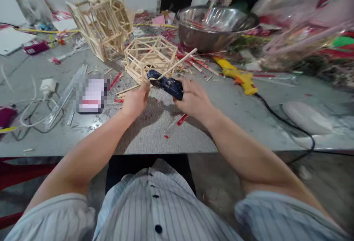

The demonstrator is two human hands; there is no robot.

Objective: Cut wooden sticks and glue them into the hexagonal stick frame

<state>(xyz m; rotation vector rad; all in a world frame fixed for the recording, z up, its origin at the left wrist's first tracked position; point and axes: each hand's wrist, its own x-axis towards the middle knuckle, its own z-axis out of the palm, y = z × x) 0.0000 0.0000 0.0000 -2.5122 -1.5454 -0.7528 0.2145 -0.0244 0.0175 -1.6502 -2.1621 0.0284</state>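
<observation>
A pale wooden stick lies aslant across a dark blue cutter above the surface; the left hand seems to pinch its near end, the right hand's fingers wrapping the cutter. Behind, a low stick frame and a taller one stand joined, while loose sticks lie unattached.

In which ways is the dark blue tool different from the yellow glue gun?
The dark blue tool is held in the right hand, while the yellow glue gun lies on the table. A black cord runs from the yellow glue gun; none shows on the dark blue tool. Their colours contrast too: one dark, the other bright.
</observation>
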